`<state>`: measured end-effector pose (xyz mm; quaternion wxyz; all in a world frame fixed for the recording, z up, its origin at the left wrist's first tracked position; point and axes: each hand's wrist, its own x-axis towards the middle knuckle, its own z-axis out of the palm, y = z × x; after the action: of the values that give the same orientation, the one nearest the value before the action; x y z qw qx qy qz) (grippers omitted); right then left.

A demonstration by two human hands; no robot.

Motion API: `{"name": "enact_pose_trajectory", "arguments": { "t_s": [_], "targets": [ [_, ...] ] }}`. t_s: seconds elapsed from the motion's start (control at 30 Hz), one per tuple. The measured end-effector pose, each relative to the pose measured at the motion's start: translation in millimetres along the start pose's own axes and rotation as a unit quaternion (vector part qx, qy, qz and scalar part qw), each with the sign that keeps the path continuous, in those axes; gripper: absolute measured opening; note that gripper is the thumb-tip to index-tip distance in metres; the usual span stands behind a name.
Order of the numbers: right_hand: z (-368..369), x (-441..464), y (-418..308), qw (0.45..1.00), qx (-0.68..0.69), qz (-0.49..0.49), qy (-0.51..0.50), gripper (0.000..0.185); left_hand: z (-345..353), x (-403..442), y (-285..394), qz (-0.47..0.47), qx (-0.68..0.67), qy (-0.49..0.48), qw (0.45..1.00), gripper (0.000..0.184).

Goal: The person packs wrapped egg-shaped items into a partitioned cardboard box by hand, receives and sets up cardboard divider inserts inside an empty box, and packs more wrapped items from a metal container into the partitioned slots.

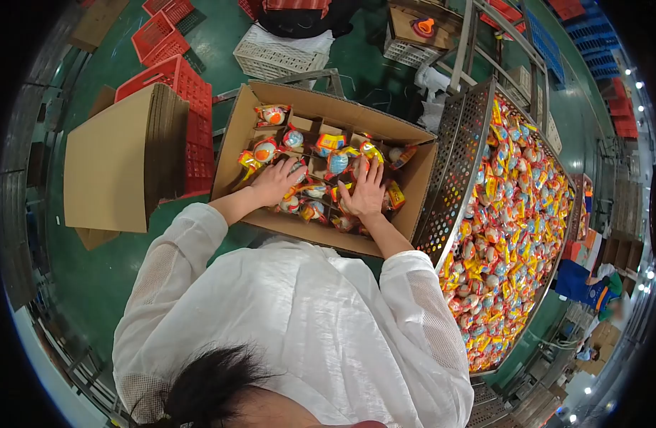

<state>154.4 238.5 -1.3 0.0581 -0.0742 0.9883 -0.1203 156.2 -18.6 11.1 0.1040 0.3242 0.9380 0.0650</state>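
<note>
In the head view, an open cardboard box [321, 98] stands in front of me, split by cardboard dividers [304, 123]. Wrapped balls in red and yellow clear film, such as this wrapped ball [264, 150], sit in many compartments. My left hand [273, 182] lies on the balls at the left of the box, fingers stretched out. Towards the right side, my right hand [366, 191] rests on other wrapped balls with its fingers spread. A bluish wrapped ball [337, 163] shows between the hands. What lies beneath both palms is hidden.
To the right, a perforated metal bin [442, 185] holds a heap of wrapped balls [510, 235]. Folded cardboard sheets [114, 160] lean on a red crate [196, 107] at the left. A white crate [274, 57] stands behind the box. Someone in blue and green [588, 285] is at far right.
</note>
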Motion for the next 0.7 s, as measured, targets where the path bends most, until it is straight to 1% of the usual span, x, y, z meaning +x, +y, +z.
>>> {"name": "enact_pose_trajectory", "arguments": {
  "t_s": [0.03, 0.1, 0.13, 0.17, 0.23, 0.27, 0.3, 0.33, 0.37, 0.4, 0.43, 0.47, 0.5, 0.53, 0.57, 0.6, 0.63, 0.67, 0.7],
  "targets": [
    [-1, -1, 0, 1.000, 0.001, 0.003, -0.005, 0.087, -1, 0, -1, -0.004, 0.001, 0.001, 1.000, 0.063],
    [-1, -1, 4, 1.000, -0.001, -0.009, 0.011, 0.085, -19, 1, -1, -0.008, -0.110, -0.057, 0.992, 0.070],
    [1, 0, 5, 0.999, 0.000, -0.016, 0.028, 0.084, -31, -1, -2, -0.026, -0.189, -0.054, 0.980, 0.066],
    [3, 1, 4, 0.999, 0.003, -0.022, 0.044, 0.083, -31, -2, -6, -0.036, -0.187, -0.053, 0.980, 0.066],
    [-5, 2, 1, 0.999, 0.002, -0.013, 0.037, 0.078, -26, -3, -19, -0.004, -0.328, 0.019, 0.944, 0.054],
    [-7, 2, 1, 0.999, -0.010, -0.010, 0.030, 0.077, -26, -3, -22, -0.020, -0.364, 0.060, 0.929, 0.044],
    [-10, 3, 0, 0.999, -0.023, -0.004, 0.026, 0.076, -26, -7, -24, -0.028, -0.361, 0.062, 0.930, 0.044],
    [-13, 4, 0, 0.999, -0.015, -0.005, 0.045, 0.074, -28, -8, -26, -0.078, -0.389, 0.078, 0.915, 0.043],
    [-22, 5, -3, 0.997, -0.004, -0.017, 0.070, 0.069, -32, -8, -27, -0.125, -0.416, 0.095, 0.896, 0.043],
    [-30, 7, -6, 0.993, 0.050, -0.067, 0.089, 0.067, -33, -7, -25, -0.140, -0.409, 0.163, 0.887, 0.038],
    [-39, 8, -7, 0.982, 0.102, -0.115, 0.108, 0.066, -36, -7, -27, -0.138, -0.407, 0.165, 0.887, 0.038],
    [-46, 9, -15, 0.969, 0.168, -0.148, 0.105, 0.066, -53, -7, -26, -0.183, -0.567, 0.099, 0.797, 0.035],
    [-54, 10, -28, 0.951, 0.232, -0.179, 0.103, 0.066, -62, -6, -23, -0.219, -0.705, 0.028, 0.675, 0.032],
    [-62, 10, -40, 0.940, 0.308, -0.142, 0.029, 0.066, -60, -3, -16, -0.177, -0.740, 0.066, 0.646, 0.027],
    [-75, 9, -57, 0.877, 0.470, -0.096, -0.035, 0.066, -56, -4, -11, -0.169, -0.740, 0.063, 0.648, 0.027],
    [-66, 14, -58, 0.842, 0.520, -0.121, -0.075, 0.066, -51, -4, -9, -0.146, -0.698, 0.083, 0.696, 0.026],
    [-66, 15, -67, 0.728, 0.661, -0.124, -0.132, 0.058, -51, 1, -7, -0.110, -0.654, 0.102, 0.741, 0.025],
    [-58, 18, -66, 0.785, 0.590, -0.148, -0.120, 0.044, -56, 4, -2, -0.111, -0.645, 0.098, 0.749, 0.024],
    [-85, 11, -74, 0.838, 0.525, -0.112, -0.099, 0.039, -64, 3, 4, -0.101, -0.638, 0.091, 0.758, 0.023]
  ]
}}
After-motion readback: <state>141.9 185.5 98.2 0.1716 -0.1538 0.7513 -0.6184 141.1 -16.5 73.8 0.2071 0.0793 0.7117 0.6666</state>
